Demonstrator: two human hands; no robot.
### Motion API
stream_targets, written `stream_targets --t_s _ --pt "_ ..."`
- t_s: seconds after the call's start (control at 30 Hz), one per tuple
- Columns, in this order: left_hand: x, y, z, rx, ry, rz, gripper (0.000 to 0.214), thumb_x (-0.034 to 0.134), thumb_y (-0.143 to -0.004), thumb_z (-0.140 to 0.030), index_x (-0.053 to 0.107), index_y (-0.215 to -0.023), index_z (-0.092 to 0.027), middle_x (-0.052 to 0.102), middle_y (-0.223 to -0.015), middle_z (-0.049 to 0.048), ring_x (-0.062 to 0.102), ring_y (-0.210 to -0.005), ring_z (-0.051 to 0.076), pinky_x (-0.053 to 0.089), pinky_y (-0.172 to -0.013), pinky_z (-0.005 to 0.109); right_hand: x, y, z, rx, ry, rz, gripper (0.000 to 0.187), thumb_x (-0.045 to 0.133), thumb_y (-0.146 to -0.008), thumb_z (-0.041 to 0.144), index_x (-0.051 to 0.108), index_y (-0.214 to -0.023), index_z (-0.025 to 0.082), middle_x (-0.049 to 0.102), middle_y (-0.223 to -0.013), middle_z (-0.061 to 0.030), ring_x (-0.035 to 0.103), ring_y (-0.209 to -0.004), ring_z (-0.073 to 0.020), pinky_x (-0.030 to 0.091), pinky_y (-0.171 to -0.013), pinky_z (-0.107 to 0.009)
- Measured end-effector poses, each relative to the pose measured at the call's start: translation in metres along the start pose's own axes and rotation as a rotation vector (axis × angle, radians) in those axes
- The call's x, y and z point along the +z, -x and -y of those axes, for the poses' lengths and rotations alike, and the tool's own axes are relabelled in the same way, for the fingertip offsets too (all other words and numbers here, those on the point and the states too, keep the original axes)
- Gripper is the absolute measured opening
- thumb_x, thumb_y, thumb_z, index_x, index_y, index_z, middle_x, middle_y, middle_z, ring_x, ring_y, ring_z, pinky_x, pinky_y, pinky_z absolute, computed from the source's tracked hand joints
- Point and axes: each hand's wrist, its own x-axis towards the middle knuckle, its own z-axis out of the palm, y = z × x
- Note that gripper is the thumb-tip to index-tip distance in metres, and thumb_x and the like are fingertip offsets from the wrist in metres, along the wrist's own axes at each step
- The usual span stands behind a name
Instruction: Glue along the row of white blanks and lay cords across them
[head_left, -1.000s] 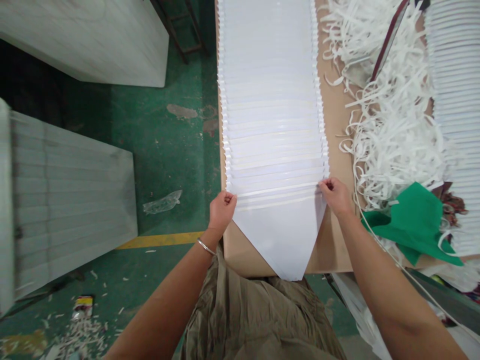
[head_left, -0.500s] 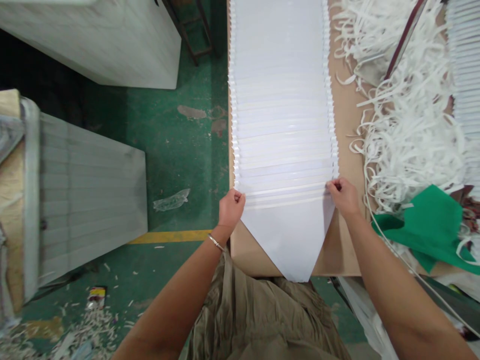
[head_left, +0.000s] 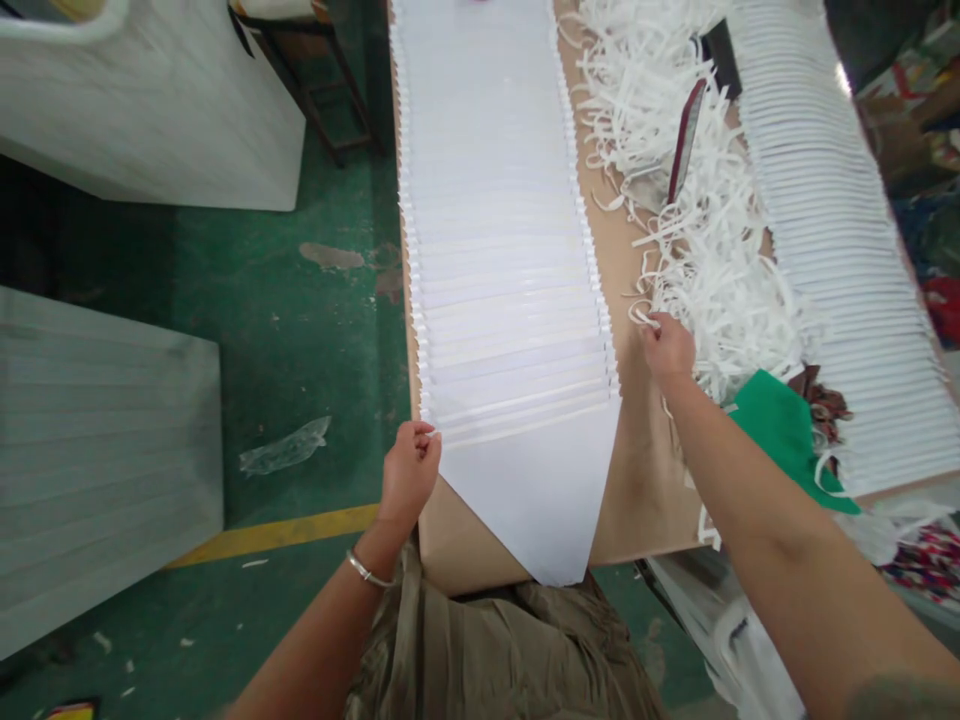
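Observation:
A long row of overlapping white sheets runs up the table, the nearest one tapering to a blunt tip over the front edge. Pale narrow bands cross the sheets. My left hand is closed in a pinch at the row's left edge, beside the lowest bands; what lies between its fingertips is too small to make out. Off to the right of the row, my right hand pinches a thin white strip that curls from its fingertips. A heap of similar white strips lies right beside that hand.
A dark red-edged blade-like piece stands up from the heap. Green cloth lies below it. Another row of white sheets fills the table's right side. Large pale blocks stand on the green floor at left.
My right hand has left the sheets' right edge and moved up and right to the heap, a white strip at its fingers. My left hand stays by the left edge. The view has shifted right.

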Motion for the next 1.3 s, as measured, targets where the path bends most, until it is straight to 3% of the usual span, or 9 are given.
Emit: stream_targets --t_s 0.17,0.3,0.47,0.53,0.63,0.73,0.93,1.1,1.3 --pt "0.02 0.027 -0.007 0.046 0.085 0.117 0.021 0.055 -0.088 -0.037 0.056 -0.102 -0.021 0.057 -0.064 -0.0029 0.057 -0.058 0.016 0.043 -0.056 0.025 0.013 -0.023 0.007 0.063 0.018 0.017 0.022 0.058 -0.082 0.023 0.072 -0.099 0.018 0.067 -0.085 -0.0116 0.059 -0.084 -0.028 0.044 -0.082 -0.041" --pt "0.03 0.04 -0.012 0.051 0.122 0.198 0.021 0.053 -0.09 -0.037 0.056 -0.103 -0.021 0.053 -0.065 -0.0041 0.055 -0.06 0.015 0.042 -0.058 0.025 -0.002 0.001 0.0 0.085 -0.033 -0.035 0.021 0.053 -0.084 0.027 0.069 -0.094 0.017 0.066 -0.082 -0.0097 0.06 -0.08 -0.0256 0.046 -0.081 -0.039" --pt "0.039 0.054 -0.031 0.093 0.147 0.315 0.02 0.05 -0.093 -0.036 0.058 -0.105 -0.022 0.056 -0.07 -0.0011 0.056 -0.064 0.018 0.045 -0.061 0.029 -0.043 0.102 -0.007 0.03 -0.054 -0.082 0.023 0.053 -0.086 0.038 0.066 -0.088 0.02 0.063 -0.086 -0.0107 0.059 -0.085 -0.0289 0.048 -0.084 -0.044" --pt "0.045 0.064 -0.049 0.19 0.127 0.413 0.02 0.049 -0.094 -0.034 0.062 -0.106 -0.024 0.064 -0.085 0.0049 0.061 -0.073 0.021 0.05 -0.069 0.034 -0.058 0.154 -0.001 -0.177 -0.056 -0.04 0.018 0.056 -0.088 0.04 0.064 -0.085 0.023 0.063 -0.098 -0.0131 0.059 -0.098 -0.032 0.046 -0.093 -0.049" --pt "0.057 0.08 -0.081 0.399 0.104 0.603 0.021 0.049 -0.094 -0.031 0.068 -0.105 -0.029 0.064 -0.113 0.0126 0.066 -0.094 0.027 0.053 -0.082 0.041 -0.073 0.221 0.021 -0.435 -0.082 0.215 0.005 0.057 -0.091 0.027 0.062 -0.089 0.026 0.067 -0.114 -0.0104 0.058 -0.115 -0.0325 0.04 -0.104 -0.054" --pt "0.07 0.092 -0.101 0.497 0.041 0.717 0.02 0.054 -0.092 -0.029 0.071 -0.101 -0.029 0.066 -0.111 0.0152 0.066 -0.103 0.033 0.053 -0.083 0.045 -0.078 0.256 0.045 -0.513 -0.128 0.457 0.013 0.053 -0.091 0.017 0.06 -0.098 0.026 0.073 -0.101 -0.0068 0.065 -0.104 -0.0287 0.037 -0.109 -0.056" --pt "0.063 0.086 -0.096 0.347 0.091 0.7 0.018 0.054 -0.09 -0.028 0.065 -0.076 -0.026 0.069 -0.076 0.0085 0.064 -0.071 0.028 0.048 -0.066 0.04 -0.074 0.263 0.072 -0.369 -0.226 0.701 0.012 0.047 -0.099 0.026 0.058 -0.097 0.023 0.074 -0.095 -0.0082 0.069 -0.088 -0.0252 0.05 -0.077 -0.036" --pt "0.036 0.075 -0.076 0.122 0.205 0.754 0.015 0.054 -0.086 -0.031 0.062 -0.078 -0.022 0.064 -0.066 0.0025 0.059 -0.057 0.019 0.043 -0.056 0.032 -0.06 0.257 0.085 -0.426 -0.302 0.771 0.021 0.049 -0.1 0.031 0.065 -0.111 0.022 0.075 -0.093 -0.0075 0.07 -0.085 -0.0244 0.051 -0.075 -0.035" --pt "-0.004 0.049 -0.035 0.052 0.159 0.51 0.021 0.056 -0.085 -0.038 0.059 -0.075 -0.02 0.061 -0.064 0.0002 0.056 -0.062 0.015 0.043 -0.062 0.026 -0.053 0.213 0.06 -0.392 -0.428 0.826 0.033 0.053 -0.097 0.047 0.075 -0.092 0.023 0.077 -0.09 -0.0061 0.069 -0.083 -0.0235 0.051 -0.075 -0.034"
